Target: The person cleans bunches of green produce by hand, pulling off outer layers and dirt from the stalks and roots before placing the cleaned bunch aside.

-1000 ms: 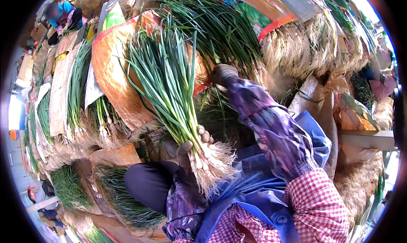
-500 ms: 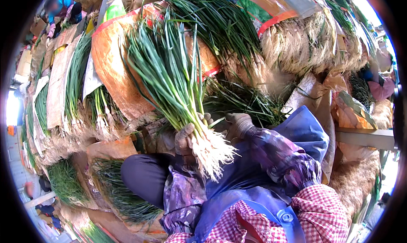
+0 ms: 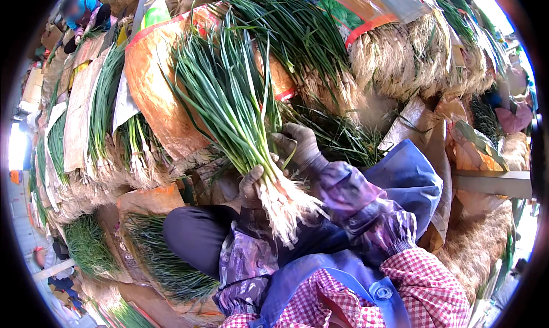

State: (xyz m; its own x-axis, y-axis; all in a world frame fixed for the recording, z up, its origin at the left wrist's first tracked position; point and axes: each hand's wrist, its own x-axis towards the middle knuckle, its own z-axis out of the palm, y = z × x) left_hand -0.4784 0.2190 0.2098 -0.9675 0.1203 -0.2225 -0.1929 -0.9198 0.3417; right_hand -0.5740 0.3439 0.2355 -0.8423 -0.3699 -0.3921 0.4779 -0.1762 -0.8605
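Observation:
A thick bundle of green onions (image 3: 234,110) leans up and away from my lap, its pale bulbs and stringy white roots (image 3: 289,211) toward me. My gloved left hand (image 3: 250,186) is closed around the lower stems, just above the roots. At the bundle's right side, my gloved right hand (image 3: 302,146) has its fingers curled against the green stalks, pinching at the edge. A short loose leaf sticks out beside that hand. The far side of the bundle hides part of the left hand's fingers.
Beyond the bundle lie an orange woven sack (image 3: 151,93) and a heap of green onions (image 3: 297,36). Rows of rooted bundles (image 3: 394,59) stand at the back right. More greens (image 3: 166,259) lie left of my knee. A metal bar (image 3: 494,184) is at right. Another person (image 3: 86,13) works far left.
My right hand has moved up and slightly left, from beside the lower stems to the stalks' right edge. The bundle's root end has shifted slightly right, with my left hand still gripping it.

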